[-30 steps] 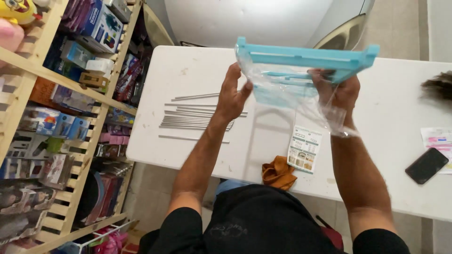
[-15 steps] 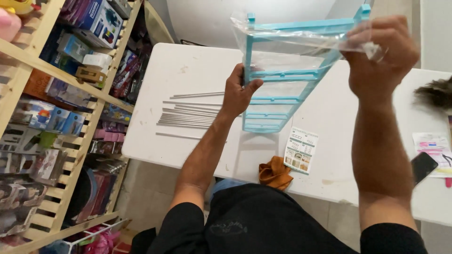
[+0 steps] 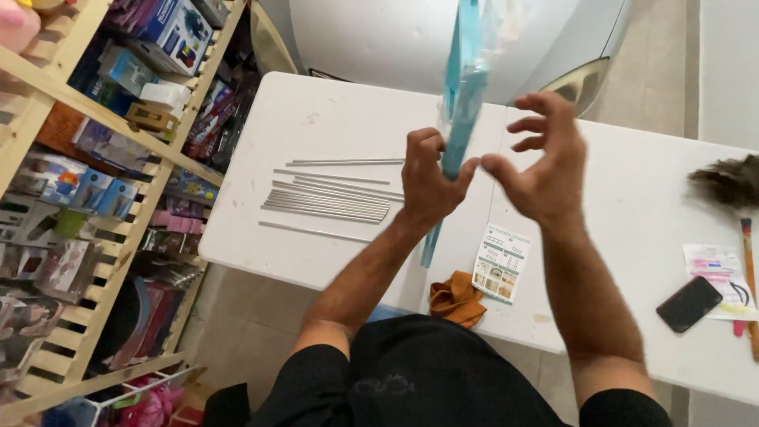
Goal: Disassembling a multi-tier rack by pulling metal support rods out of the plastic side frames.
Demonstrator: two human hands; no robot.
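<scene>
Left hand (image 3: 431, 178) clenched around the light blue plastic rack (image 3: 465, 87), seen edge-on and held nearly upright above the white counter (image 3: 348, 119), still partly inside a clear plastic bag (image 3: 494, 24) at the top. Lower end of the rack hanging down past the wrist toward the near edge of the counter.

Right hand (image 3: 545, 154) released, fingers spread and curled, just beside the rack on its right, not touching it.

On the counter, left of the rack: a bundle of thin metal rods (image 3: 328, 202) lying side by side, with a few single rods a little apart above and below the bundle. Below the rack, near the counter edge: a folded orange cloth (image 3: 456, 299), and just right of it a printed instruction leaflet (image 3: 500, 263). Far right of the rack: a dark phone (image 3: 689, 304) lying partly on a sheet of paper (image 3: 711, 265), a feather duster (image 3: 729, 180) above them, its handle running down along the edge of the view.

Far left of the rack, beside the counter: wooden shelves (image 3: 95, 95) full of coloured boxes and packets. Behind the counter, above the rack: a large pale grey rounded object, kind not clear.
</scene>
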